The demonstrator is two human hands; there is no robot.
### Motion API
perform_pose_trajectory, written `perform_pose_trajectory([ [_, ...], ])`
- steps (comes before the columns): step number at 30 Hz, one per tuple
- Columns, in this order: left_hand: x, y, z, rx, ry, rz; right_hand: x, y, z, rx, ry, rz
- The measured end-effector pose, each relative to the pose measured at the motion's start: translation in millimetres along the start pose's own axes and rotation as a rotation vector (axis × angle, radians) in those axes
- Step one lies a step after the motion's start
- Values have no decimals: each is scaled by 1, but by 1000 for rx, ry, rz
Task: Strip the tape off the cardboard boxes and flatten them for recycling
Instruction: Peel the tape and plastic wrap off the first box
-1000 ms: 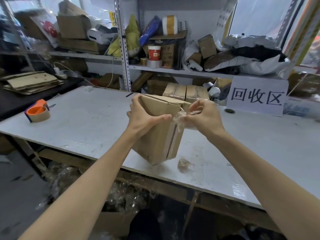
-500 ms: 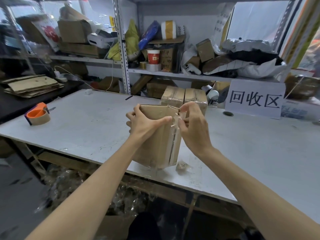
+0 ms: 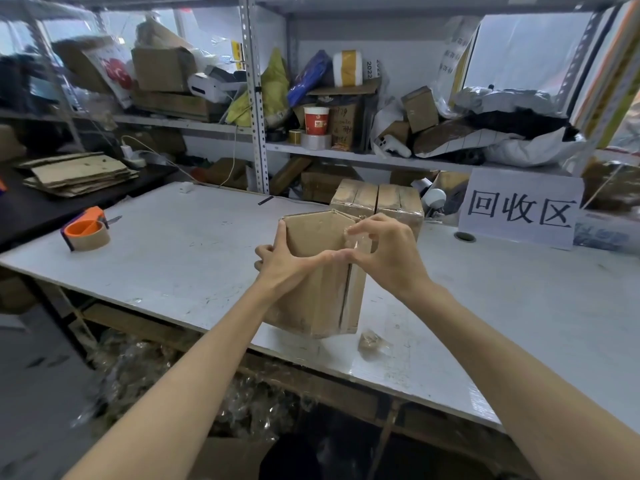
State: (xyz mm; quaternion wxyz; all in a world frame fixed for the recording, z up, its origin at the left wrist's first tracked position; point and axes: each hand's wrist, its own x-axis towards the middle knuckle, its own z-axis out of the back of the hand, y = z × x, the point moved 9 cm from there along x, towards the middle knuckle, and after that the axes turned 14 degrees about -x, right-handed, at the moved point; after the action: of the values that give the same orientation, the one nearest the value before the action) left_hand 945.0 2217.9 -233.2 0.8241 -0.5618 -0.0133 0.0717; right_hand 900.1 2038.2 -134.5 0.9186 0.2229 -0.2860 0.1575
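Note:
A brown cardboard box [image 3: 322, 299] stands tilted on its end near the front edge of the white table [image 3: 180, 258]. My left hand [image 3: 287, 261] grips its upper left side, thumb across the near face. My right hand [image 3: 384, 254] is at the box's top right corner, where thumb and fingers pinch a strip of clear tape [image 3: 356, 242]. A crumpled wad of clear tape [image 3: 372, 341] lies on the table just right of the box. Two taped boxes [image 3: 377, 202] stand side by side behind it.
An orange tape dispenser [image 3: 86, 232] sits at the table's left. A paper sign [image 3: 523, 209] leans at the back right, by a round hole [image 3: 464, 236]. Flattened cardboard [image 3: 79, 173] is stacked on the black desk at left. Cluttered shelves behind; crumpled tape heaps under the table.
The box has been set lower and more upright. My right hand moved from pulling tape off to the right back onto the top right corner, pinching tape there.

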Motion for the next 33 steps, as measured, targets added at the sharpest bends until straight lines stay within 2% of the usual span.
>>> perform_pose_trajectory([
  [5,-1,5,0,21,102,9,2,-3,0,94,-21,15],
  [8,-5,0,8,-62,31,-49,-1,-6,-11,56,117,28],
  [11,-7,-2,8,-84,70,-62,-7,-20,-17,150,226,-56],
  [13,-7,-2,7,-80,98,-50,-8,-28,-11,170,153,-125],
  [16,-6,-2,5,-67,129,-47,-11,-25,-1,117,-44,-186],
  [19,-7,-1,5,-79,150,-50,-8,-17,4,112,-144,-144],
  [23,-9,1,7,-106,143,-75,-16,-3,0,92,-176,10],
  [25,-9,3,11,-129,101,-75,-21,0,-10,138,-103,19],
  [27,-9,4,9,-113,111,-76,-24,1,-19,48,-45,46],
  [31,-9,7,5,-42,124,-52,-21,3,-15,-69,-124,39],
  [33,-9,8,9,-99,85,-61,-16,5,-18,-93,-76,53],
])
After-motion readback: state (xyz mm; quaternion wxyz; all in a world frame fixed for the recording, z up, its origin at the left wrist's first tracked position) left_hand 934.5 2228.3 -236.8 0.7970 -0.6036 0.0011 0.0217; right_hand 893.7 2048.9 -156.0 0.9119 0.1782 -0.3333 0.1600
